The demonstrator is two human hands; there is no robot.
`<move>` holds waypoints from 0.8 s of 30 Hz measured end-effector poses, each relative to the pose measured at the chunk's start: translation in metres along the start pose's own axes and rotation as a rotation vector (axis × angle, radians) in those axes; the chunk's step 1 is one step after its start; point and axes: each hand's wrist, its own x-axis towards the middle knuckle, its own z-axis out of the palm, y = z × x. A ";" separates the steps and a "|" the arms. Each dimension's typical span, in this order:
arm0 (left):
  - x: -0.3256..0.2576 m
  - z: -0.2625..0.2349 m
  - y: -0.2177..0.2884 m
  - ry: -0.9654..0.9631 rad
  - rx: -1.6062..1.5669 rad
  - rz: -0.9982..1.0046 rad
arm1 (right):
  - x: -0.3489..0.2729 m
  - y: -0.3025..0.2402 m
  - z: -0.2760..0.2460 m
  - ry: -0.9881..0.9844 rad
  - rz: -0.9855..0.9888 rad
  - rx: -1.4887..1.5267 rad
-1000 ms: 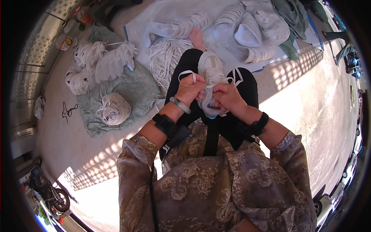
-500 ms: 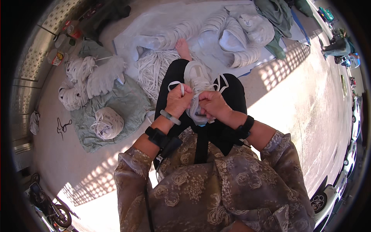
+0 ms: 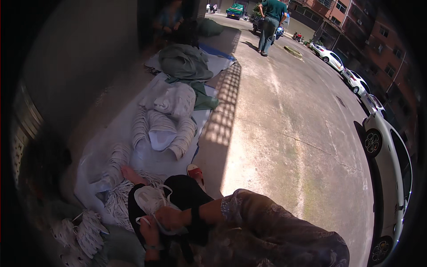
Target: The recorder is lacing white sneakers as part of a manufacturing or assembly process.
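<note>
A pale shoe (image 3: 147, 198) lies on my lap, toe pointing away, between my dark-trousered legs. My left hand (image 3: 149, 232) is closed on a white shoelace (image 3: 141, 220) that loops out beside its fingers. Close against it, my right hand (image 3: 169, 217) is curled at the shoe's lacing, closed on the lace; its fingertips are partly hidden. Another lace loop (image 3: 167, 191) stands up from the shoe just beyond the right hand. A heap of loose white laces (image 3: 118, 202) lies left of my legs.
Stacked pale shoe parts (image 3: 184, 135) rest on a pale ground sheet (image 3: 95, 162). Green cloth (image 3: 184, 62) lies beyond. More shoe pieces (image 3: 89, 233) sit at the lower left. A person (image 3: 271, 22) stands on the far pavement; white cars (image 3: 387, 151) line the right.
The view has swung up and to the right, bringing the street, cars and a standing person into sight. Both hands stay closed at the shoe's laces.
</note>
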 end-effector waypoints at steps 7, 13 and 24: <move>-0.003 -0.011 -0.005 0.126 0.013 -0.158 | 0.006 -0.025 -0.010 -0.166 0.270 0.094; -0.021 -0.049 -0.008 0.232 -0.268 -0.410 | -0.028 -0.055 -0.071 -0.286 0.212 -0.033; -0.019 -0.010 0.015 0.157 -0.012 -0.182 | -0.091 0.028 -0.124 -0.242 0.467 0.461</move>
